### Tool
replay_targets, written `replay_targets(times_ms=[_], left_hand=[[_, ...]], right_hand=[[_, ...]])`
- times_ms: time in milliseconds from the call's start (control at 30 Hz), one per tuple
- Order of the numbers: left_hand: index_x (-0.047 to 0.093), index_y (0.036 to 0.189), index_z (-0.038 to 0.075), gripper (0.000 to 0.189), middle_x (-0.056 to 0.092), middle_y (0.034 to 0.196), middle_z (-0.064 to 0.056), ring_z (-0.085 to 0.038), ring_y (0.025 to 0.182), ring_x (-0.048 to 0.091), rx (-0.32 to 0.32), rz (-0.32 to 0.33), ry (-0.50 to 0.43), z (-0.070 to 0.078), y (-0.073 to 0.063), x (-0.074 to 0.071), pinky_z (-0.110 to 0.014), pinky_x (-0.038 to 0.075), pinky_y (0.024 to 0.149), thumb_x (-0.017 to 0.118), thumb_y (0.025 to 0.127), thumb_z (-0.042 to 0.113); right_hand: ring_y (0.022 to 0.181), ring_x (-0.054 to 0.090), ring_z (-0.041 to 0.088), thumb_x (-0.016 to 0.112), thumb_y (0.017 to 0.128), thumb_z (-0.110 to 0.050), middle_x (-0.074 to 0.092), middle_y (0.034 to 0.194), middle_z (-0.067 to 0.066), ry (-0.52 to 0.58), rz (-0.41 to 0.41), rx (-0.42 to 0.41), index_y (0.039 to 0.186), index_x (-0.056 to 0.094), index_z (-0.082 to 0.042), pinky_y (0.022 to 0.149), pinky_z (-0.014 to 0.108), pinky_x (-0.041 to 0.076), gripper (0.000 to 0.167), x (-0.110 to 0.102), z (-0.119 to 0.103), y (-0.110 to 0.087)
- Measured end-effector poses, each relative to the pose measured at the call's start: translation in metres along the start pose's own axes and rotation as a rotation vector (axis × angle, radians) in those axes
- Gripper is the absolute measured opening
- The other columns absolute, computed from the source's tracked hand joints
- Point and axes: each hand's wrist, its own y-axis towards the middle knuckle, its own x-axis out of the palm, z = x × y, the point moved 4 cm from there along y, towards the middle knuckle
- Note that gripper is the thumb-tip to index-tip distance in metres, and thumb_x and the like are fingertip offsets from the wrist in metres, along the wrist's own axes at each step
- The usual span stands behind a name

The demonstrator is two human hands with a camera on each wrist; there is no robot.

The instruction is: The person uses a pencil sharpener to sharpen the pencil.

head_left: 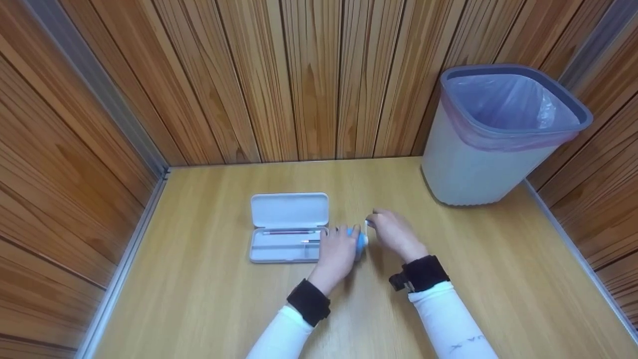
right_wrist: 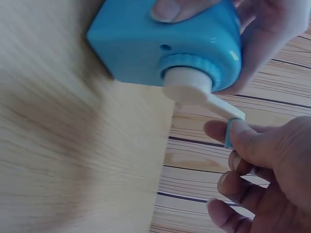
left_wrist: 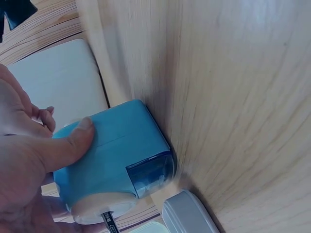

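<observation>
My left hand [head_left: 335, 252] grips a blue crank pencil sharpener [left_wrist: 114, 145] from above, its thumb lying along the casing. A dark pencil [left_wrist: 110, 222] with pale lettering sticks out of the sharpener's white front. At the opposite end, a white crank arm [right_wrist: 187, 85] reaches out toward my right hand [head_left: 394, 233]. Thumb and forefinger of that hand pinch the crank's small blue knob [right_wrist: 229, 136], as the right wrist view shows. Beside the left hand lies an open grey pencil case [head_left: 289, 209], its right end partly covered by that hand.
Inside the case's upper compartment lies another pencil [head_left: 289, 232]. A lined waste bin [head_left: 463, 164] stands at the back right of the wooden table [head_left: 209, 299]. Wood-panelled walls [head_left: 314, 99] close off the back and both sides.
</observation>
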Motion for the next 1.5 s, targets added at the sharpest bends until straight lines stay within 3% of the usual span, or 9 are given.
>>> replay_targets(times_ms=[300,567,833,1000,1200,1500], left_hand=[[0.059,0.136,0.021,0.050,0.063,0.114,-0.010,-0.031,0.100,0.059,-0.001,0.015,0.002,-0.001,-0.001,0.000,-0.046,0.045,0.085,0.070,0.087,0.022],[0.059,0.136,0.024,0.053,0.063,0.112,-0.009,-0.029,0.095,0.059,0.011,0.040,0.022,0.000,-0.002,-0.001,-0.042,0.044,0.078,0.071,0.085,0.029],[0.055,0.141,0.022,0.054,0.061,0.120,-0.012,-0.032,0.105,0.057,0.001,-0.046,-0.014,0.000,0.001,0.000,-0.049,0.044,0.088,0.069,0.089,0.029],[0.057,0.138,0.022,0.052,0.061,0.118,-0.011,-0.031,0.101,0.058,0.000,-0.041,-0.009,0.000,0.001,0.001,-0.048,0.044,0.086,0.070,0.088,0.032],[0.060,0.135,0.022,0.056,0.063,0.114,-0.010,-0.030,0.097,0.059,-0.003,0.010,0.005,-0.001,0.000,0.000,-0.046,0.045,0.081,0.074,0.083,0.039],[0.060,0.134,0.021,0.057,0.064,0.112,-0.008,-0.031,0.098,0.059,-0.016,0.014,-0.009,-0.001,0.000,0.001,-0.045,0.045,0.080,0.075,0.081,0.034]], right_hand=[[0.087,0.065,0.030,0.061,0.094,0.000,0.065,0.096,0.013,0.010,-0.019,0.015,0.105,0.072,0.002,0.079,0.041,0.054,0.016,0.012,0.006,0.007],[0.070,0.056,0.021,0.064,0.088,0.005,0.059,0.085,0.006,0.008,-0.043,0.039,0.099,0.076,-0.002,0.065,0.036,0.050,0.018,0.021,0.011,0.013],[0.064,0.054,0.021,0.063,0.084,0.006,0.058,0.079,0.006,-0.044,-0.051,0.033,0.081,0.078,-0.006,0.060,0.041,0.050,0.019,0.030,0.011,0.016],[0.061,0.050,0.021,0.062,0.083,0.005,0.059,0.074,0.005,-0.035,-0.071,0.040,0.074,0.071,-0.005,0.058,0.041,0.049,0.017,0.041,0.013,0.013],[0.060,0.049,0.021,0.060,0.086,0.004,0.057,0.071,0.006,-0.002,-0.098,0.061,0.083,0.067,-0.002,0.058,0.041,0.049,0.010,0.046,0.012,-0.001],[0.061,0.054,0.023,0.066,0.085,0.003,0.060,0.072,0.008,-0.001,-0.076,0.023,0.086,0.068,0.000,0.062,0.043,0.052,0.004,0.047,0.003,-0.018]])
